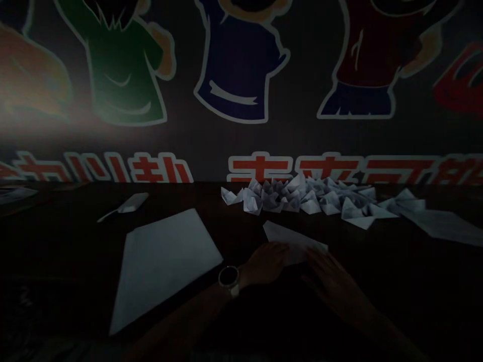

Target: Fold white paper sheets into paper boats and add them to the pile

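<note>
My left hand (264, 264) lies on the near edge of a white paper sheet (290, 241), and a dark wristwatch (228, 279) sits on that wrist. My right hand (332, 280) rests flat at the sheet's right side, fingers spread. Neither hand appears to grip the paper, though the dim light hides the fingertips' detail. To the left of my hands, a large white paper sheet (162, 266) lies flat on the dark table (60, 241). Beyond them stands a heap of folded paper boats (298, 198).
A white-handled blade or scraper (128, 205) lies at the table's far left. Loose paper sheets (441, 223) lie at the right, and more paper (15, 193) sits at the far left edge. Behind the table rises a wall mural (241, 75) with cartoon figures and red characters.
</note>
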Demonstrator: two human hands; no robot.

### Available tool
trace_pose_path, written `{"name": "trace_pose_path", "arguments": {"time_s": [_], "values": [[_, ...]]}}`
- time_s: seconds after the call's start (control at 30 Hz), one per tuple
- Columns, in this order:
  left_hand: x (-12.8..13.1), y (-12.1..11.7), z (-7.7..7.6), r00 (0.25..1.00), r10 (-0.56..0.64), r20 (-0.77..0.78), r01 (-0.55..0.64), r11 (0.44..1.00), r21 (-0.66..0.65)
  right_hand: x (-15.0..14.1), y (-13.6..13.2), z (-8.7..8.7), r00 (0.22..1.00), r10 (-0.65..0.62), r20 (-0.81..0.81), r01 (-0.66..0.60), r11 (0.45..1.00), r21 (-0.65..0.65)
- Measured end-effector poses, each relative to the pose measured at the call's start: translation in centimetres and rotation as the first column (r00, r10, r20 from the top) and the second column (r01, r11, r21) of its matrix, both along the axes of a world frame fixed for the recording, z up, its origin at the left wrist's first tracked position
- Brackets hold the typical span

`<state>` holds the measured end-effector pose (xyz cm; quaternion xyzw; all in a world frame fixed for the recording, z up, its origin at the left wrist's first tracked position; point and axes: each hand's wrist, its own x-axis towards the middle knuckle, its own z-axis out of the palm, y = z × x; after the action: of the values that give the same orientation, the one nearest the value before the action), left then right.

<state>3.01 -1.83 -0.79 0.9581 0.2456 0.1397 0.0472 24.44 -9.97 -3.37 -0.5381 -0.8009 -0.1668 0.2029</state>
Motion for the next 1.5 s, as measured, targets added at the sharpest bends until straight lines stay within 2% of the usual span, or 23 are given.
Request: {"name": "trace_pose_path", "arguments": {"time_s": [0.23,0.53,0.6,0.7,0.77,0.83,0.97,1.03,1.13,1.2,1.37,1.5], "values": [[-0.2,1.9,0.2,0.998,-0.047,-0.030,0.044,0.996,-0.083,-2.7,-1.1,1.0,0.992,0.124,0.000,-0.124,0.988,-0.088],[-0.3,1.6,0.5,0.999,-0.039,-0.011,0.038,0.993,-0.111,-3.8,-1.4,2.0,0.979,0.201,-0.031,-0.203,0.965,-0.165],[-0.3,1.5,0.5,0.999,-0.032,-0.010,0.030,0.994,-0.103,-4.2,-1.6,2.6,0.962,0.269,-0.047,-0.273,0.938,-0.213],[-0.6,1.3,0.4,0.999,-0.048,0.013,0.049,0.995,-0.091,-5.1,-1.9,3.8,0.917,0.388,-0.092,-0.397,0.866,-0.304],[-0.9,1.2,0.3,0.995,-0.081,0.053,0.085,0.993,-0.081,-5.4,-1.6,4.5,0.898,0.409,-0.162,-0.439,0.830,-0.343],[-1.2,1.3,0.4,0.993,-0.095,0.073,0.101,0.991,-0.086,-5.0,-0.5,4.9,0.890,0.374,-0.260,-0.448,0.820,-0.356],[-1.5,1.6,0.7,0.995,-0.089,0.033,0.092,0.991,-0.099,-2.3,3.3,5.0,0.892,0.258,-0.371,-0.375,0.880,-0.291],[-1.6,1.8,1.0,0.991,-0.131,0.028,0.133,0.988,-0.083,-0.8,5.3,4.5,0.891,0.300,-0.341,-0.398,0.878,-0.267],[-1.8,2.1,1.4,0.983,-0.182,0.028,0.182,0.983,-0.020,0.6,7.2,3.6,0.887,0.389,-0.249,-0.452,0.843,-0.292],[-2.2,2.3,1.6,0.990,-0.142,0.011,0.142,0.989,0.042,0.8,7.6,3.1,0.903,0.391,-0.179,-0.429,0.850,-0.307],[-3.0,1.7,1.8,0.997,0.072,-0.014,-0.069,0.987,0.145,0.2,6.8,3.3,0.962,0.263,-0.068,-0.272,0.925,-0.265],[-3.2,1.5,1.6,0.998,0.056,0.005,-0.057,0.995,0.080,0.5,6.4,3.5,0.970,0.229,-0.086,-0.244,0.935,-0.258]]}}
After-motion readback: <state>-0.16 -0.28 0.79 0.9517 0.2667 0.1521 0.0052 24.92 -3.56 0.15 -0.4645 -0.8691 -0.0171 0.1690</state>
